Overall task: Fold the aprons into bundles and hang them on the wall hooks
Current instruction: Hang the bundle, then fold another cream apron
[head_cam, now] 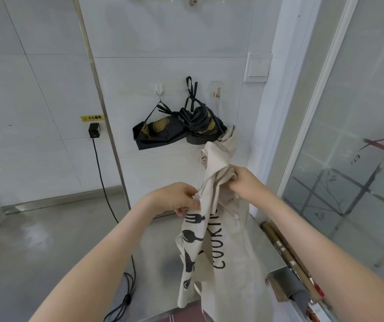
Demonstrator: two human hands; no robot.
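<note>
A cream apron (212,247) printed with black utensils and the word COOKING hangs loose in front of me. My left hand (174,198) pinches its left edge near the print. My right hand (244,182) grips a bunched fold of the upper part. Two dark bundled aprons hang by their straps on the tiled wall: one (158,133) from the left white hook (159,89), the other (200,124) from the middle hook. The right hook (217,91) carries nothing.
A light switch (257,66) sits on the wall right of the hooks. A black plug (94,130) with a cable runs down to the floor at left. A glass partition (360,159) stands at right, with a metal bin and wooden handles (286,259) below it.
</note>
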